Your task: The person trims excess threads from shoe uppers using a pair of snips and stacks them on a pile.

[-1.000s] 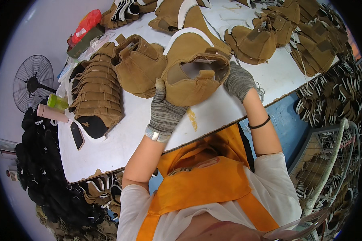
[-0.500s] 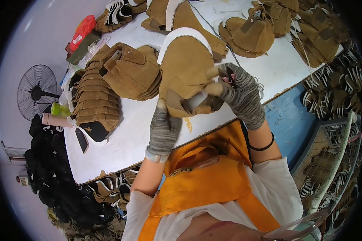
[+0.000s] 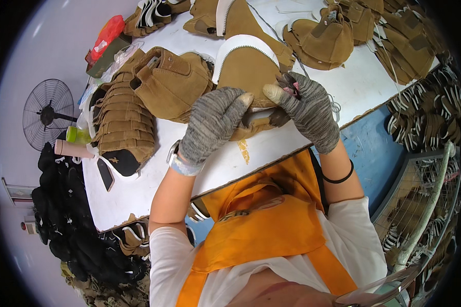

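Observation:
In front of me lies a brown suede shoe upper with a white, stitched band round its curved toe end. My left hand, in a grey knitted glove, is closed on its near edge with the thumb on top. My right hand, gloved alike, pinches the same edge a little to the right, the two thumbs close together. A small pink and dark thing shows at the right hand's fingers; its kind cannot be made out. The hands hide much of the upper's near opening.
Stacked brown uppers and more uppers stand on the white table at left; others lie at the far side. A pink cup is at the left edge. A wire cart stands at right, a fan at far left.
My left hand has moved up and right from the upper's left side and now grips its near edge beside my right hand. The upper has shifted slightly right, its near part folded down.

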`<state>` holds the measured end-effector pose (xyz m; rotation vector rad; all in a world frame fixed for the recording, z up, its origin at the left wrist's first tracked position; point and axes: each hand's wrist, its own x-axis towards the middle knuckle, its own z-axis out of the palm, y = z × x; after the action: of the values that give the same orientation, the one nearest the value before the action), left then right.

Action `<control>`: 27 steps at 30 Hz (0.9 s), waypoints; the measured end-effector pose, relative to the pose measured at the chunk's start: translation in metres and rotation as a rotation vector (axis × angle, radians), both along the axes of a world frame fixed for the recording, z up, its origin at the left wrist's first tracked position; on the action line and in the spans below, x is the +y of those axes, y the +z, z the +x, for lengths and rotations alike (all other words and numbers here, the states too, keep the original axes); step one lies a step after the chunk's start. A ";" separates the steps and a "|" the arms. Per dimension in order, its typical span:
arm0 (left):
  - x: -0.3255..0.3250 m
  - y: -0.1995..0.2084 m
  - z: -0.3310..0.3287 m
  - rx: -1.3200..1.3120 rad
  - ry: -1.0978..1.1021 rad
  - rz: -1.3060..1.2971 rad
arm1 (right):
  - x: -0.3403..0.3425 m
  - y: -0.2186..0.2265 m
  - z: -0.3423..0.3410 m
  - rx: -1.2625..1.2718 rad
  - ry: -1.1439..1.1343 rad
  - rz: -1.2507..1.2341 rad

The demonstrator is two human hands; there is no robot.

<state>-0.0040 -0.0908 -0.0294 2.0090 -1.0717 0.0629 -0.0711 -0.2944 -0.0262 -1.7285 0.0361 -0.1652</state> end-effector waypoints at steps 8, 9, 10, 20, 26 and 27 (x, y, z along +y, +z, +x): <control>-0.006 -0.046 0.010 0.548 0.091 -0.447 | 0.014 -0.018 -0.028 -0.481 -0.245 -0.648; -0.007 -0.049 0.008 0.487 0.084 -0.473 | 0.016 -0.019 -0.028 -0.462 -0.232 -0.674; -0.004 -0.048 0.004 0.587 0.100 -0.455 | 0.019 -0.019 -0.029 -0.444 -0.217 -0.701; 0.002 -0.049 -0.002 0.665 0.130 -0.438 | 0.030 0.010 -0.025 -0.303 -0.143 -0.998; 0.006 -0.075 0.010 0.158 0.085 -0.345 | 0.029 0.021 -0.024 -0.277 -0.074 -0.988; 0.007 -0.074 0.010 0.120 0.074 -0.271 | 0.029 0.021 -0.024 -0.278 -0.080 -0.998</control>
<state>0.0065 -0.0840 -0.1030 1.7840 -0.8635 0.1184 -0.0950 -0.2650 -0.0052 -2.6790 -0.2167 -0.5486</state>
